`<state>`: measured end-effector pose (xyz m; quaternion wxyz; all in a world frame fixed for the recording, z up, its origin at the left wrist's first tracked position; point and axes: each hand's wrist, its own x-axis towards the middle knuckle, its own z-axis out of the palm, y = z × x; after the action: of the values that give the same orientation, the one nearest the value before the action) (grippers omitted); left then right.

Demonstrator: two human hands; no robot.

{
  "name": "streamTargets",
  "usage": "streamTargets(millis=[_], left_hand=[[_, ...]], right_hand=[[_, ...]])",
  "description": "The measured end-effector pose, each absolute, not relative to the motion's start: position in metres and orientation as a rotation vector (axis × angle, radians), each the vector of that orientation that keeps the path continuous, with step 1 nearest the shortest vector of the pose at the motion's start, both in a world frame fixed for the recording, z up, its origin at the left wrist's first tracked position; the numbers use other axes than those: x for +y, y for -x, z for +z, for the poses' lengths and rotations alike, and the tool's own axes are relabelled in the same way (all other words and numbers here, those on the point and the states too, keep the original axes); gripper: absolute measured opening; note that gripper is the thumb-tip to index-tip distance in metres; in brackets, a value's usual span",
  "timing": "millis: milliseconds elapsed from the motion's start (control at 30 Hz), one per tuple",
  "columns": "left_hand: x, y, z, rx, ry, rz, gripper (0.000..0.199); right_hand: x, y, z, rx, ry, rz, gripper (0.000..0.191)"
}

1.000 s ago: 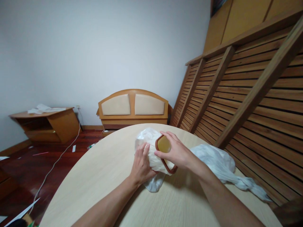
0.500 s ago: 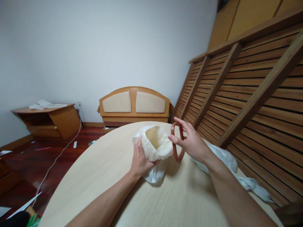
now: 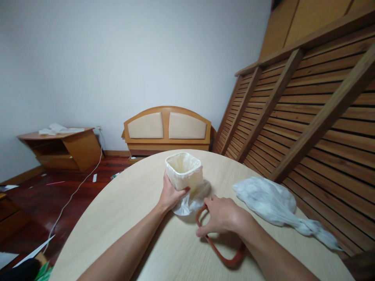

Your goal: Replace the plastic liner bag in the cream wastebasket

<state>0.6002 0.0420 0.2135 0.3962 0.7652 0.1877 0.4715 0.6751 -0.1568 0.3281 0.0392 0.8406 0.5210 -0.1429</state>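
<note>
A small white trash bin point(image 3: 182, 180), lined with a thin plastic bag point(image 3: 190, 201) that is folded over its rim, stands upright on the table. My left hand point(image 3: 172, 192) is wrapped round its near left side, thumb across the front. To the right of the bin, my right hand point(image 3: 219, 216) grips a brown rounded-square rim ring point(image 3: 231, 262) from above. The ring lies low, at or close to the tabletop; its far right side is partly hidden under my hand and wrist.
A filled, knotted white plastic bag point(image 3: 265, 199) lies on the round table point(image 3: 117, 226) at the right. Slatted wooden panels point(image 3: 322, 113) lean close beyond it. A headboard point(image 3: 166, 128), a low cabinet point(image 3: 73, 150) and a cable point(image 3: 74, 193) are farther off.
My right hand has brought the ring down and toward me, from beside the bin's mouth to the tabletop. The bin has been turned from tilted to upright in my left hand.
</note>
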Motion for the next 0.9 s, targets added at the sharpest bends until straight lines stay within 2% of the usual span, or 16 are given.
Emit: streamTargets(millis=[167, 433, 633, 700, 767, 833, 900], left_hand=[[0.04, -0.6, 0.216, 0.437, -1.902, 1.131, 0.103], [0.032, -0.596, 0.22, 0.409, -1.891, 1.086, 0.126], [0.03, -0.594, 0.221, 0.474, -1.911, 1.144, 0.136], [0.028, -0.588, 0.229, 0.477, -1.949, 1.275, 0.127], [0.022, -0.581, 0.241, 0.416, -1.997, 1.472, 0.105], [0.014, -0.573, 0.255, 0.3, -1.988, 1.709, 0.075], [0.004, -0.567, 0.268, 0.149, -2.143, 1.79, 0.063]], right_hand=[[-0.158, -0.667, 0.323, 1.569, -2.558, -0.386, 0.088], [-0.15, -0.662, 0.322, 1.563, -2.654, -0.179, 0.065], [-0.139, -0.652, 0.316, 1.745, -2.668, 0.024, 0.026], [-0.139, -0.656, 0.322, 1.862, -2.703, 0.03, 0.021], [-0.143, -0.663, 0.331, 1.967, -2.786, 0.048, 0.016], [-0.148, -0.671, 0.342, 2.031, -2.9, 0.064, 0.012], [-0.153, -0.679, 0.352, 2.08, -3.01, 0.074, 0.012]])
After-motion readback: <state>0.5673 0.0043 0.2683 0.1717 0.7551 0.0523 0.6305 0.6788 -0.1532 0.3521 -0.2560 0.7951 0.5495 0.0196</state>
